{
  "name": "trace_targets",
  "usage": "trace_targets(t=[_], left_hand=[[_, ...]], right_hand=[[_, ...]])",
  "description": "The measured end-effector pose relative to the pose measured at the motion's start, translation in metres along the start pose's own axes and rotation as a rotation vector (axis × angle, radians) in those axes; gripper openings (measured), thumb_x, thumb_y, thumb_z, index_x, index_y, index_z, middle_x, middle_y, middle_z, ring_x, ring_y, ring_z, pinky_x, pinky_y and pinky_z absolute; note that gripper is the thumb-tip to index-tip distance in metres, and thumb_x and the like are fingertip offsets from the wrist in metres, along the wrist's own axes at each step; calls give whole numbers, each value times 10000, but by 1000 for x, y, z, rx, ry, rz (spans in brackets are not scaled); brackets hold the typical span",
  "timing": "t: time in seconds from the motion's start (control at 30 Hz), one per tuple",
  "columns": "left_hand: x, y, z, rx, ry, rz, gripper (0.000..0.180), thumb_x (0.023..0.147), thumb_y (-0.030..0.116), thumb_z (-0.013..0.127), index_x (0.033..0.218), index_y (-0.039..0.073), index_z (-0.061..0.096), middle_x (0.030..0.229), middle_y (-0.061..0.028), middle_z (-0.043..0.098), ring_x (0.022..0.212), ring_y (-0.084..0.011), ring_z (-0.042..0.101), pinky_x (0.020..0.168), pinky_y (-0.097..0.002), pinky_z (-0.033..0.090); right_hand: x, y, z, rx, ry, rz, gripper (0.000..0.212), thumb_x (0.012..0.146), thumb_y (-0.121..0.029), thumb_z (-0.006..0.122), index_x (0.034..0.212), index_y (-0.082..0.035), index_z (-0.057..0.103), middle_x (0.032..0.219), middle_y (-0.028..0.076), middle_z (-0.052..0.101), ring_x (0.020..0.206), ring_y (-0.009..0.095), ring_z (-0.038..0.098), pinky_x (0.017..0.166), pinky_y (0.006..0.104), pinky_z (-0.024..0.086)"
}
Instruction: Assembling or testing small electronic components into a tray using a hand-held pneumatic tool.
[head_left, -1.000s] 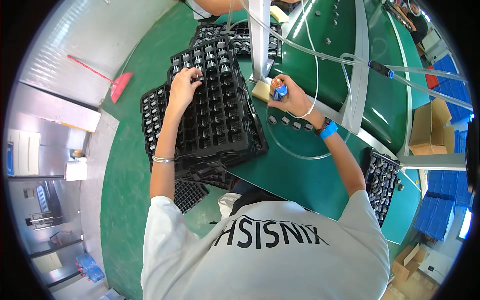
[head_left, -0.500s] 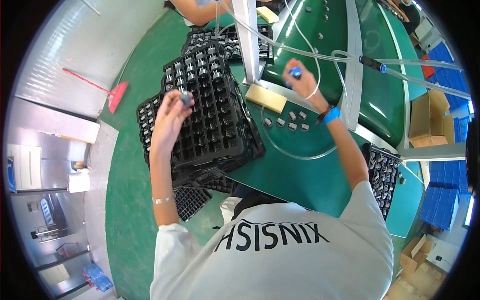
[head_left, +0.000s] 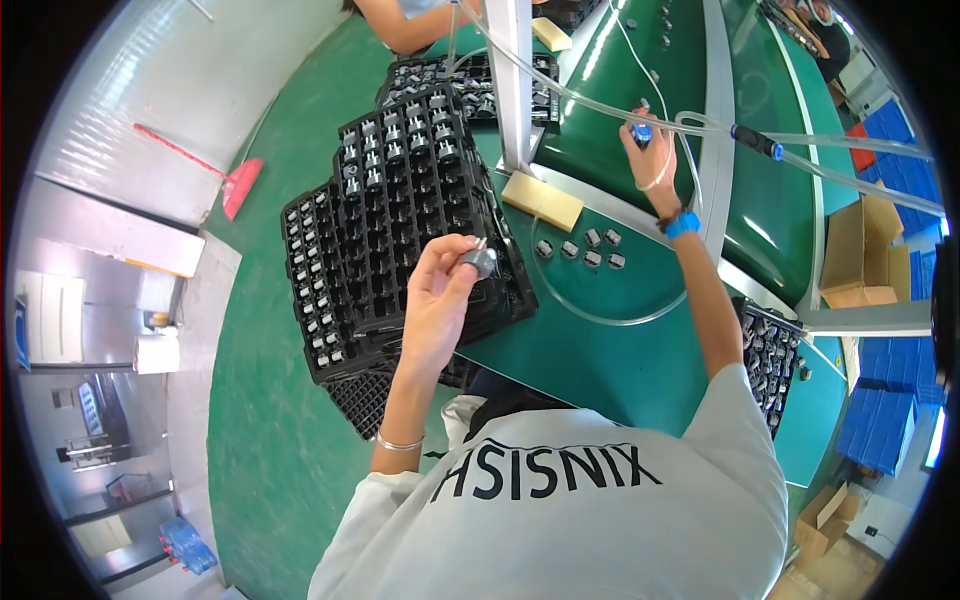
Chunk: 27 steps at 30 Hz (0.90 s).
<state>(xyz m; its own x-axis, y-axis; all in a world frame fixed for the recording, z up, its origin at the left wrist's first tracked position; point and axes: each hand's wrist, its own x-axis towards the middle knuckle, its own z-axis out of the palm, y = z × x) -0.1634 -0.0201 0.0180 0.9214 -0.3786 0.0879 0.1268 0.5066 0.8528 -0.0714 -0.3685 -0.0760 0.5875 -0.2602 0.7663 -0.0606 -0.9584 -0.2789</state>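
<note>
Black capital lettering (head_left: pixel 548 468) spans the white shirt (head_left: pixel 550 540). The left hand (head_left: pixel 438 290) pinches a small grey cylindrical part (head_left: pixel 481 264) with a thin metal pin, positioned over the near right edge of the black compartmented tray (head_left: pixel 408 218). The right hand (head_left: pixel 655 162) grips a blue tool (head_left: pixel 641 133) above the green belt (head_left: pixel 583 142).

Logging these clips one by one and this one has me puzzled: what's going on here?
A person is handling small grey parts at a green table. Their left hand holds a pronged part above the near end of a black tray, whose far slots hold similar ones. Their right hand grips a blue object, too small to identify. Six parts lie near a yellow block. Another person's arm shows at the top.
</note>
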Motion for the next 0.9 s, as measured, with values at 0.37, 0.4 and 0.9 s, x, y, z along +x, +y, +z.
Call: trace_targets(t=[0.37, 0.4, 0.9], left_hand=[[4, 2, 21, 162, -159, 84, 210, 750, -49, 637, 944, -41, 559, 953, -74, 554, 863, -139, 580, 802, -246, 472], [4, 1, 21, 164, -159, 85, 210, 750, -49, 637, 944, -41, 559, 953, -74, 554, 863, -139, 580, 802, -246, 472], [50, 33, -17, 1034, 52, 330, 295, 729, 37, 644, 1014, 48, 567, 989, -76, 542, 888, -182, 540, 790, -292, 451]], right_hand=[[-23, -161, -118, 1705, -1084, 912, 427, 846, -353, 471, 1101, -10, 494, 987, 59, 571, 895, 115, 556, 799, 236, 436], [-26, -162, -118, 1711, -1071, 913, 426, 847, -354, 469, 1098, -11, 496, 983, 58, 572, 884, 112, 560, 789, 234, 440], [-20, -107, -65, 1342, -699, 546, 389, 852, -232, 544, 1145, 6, 451, 996, 56, 567, 888, 133, 566, 779, 280, 452]])
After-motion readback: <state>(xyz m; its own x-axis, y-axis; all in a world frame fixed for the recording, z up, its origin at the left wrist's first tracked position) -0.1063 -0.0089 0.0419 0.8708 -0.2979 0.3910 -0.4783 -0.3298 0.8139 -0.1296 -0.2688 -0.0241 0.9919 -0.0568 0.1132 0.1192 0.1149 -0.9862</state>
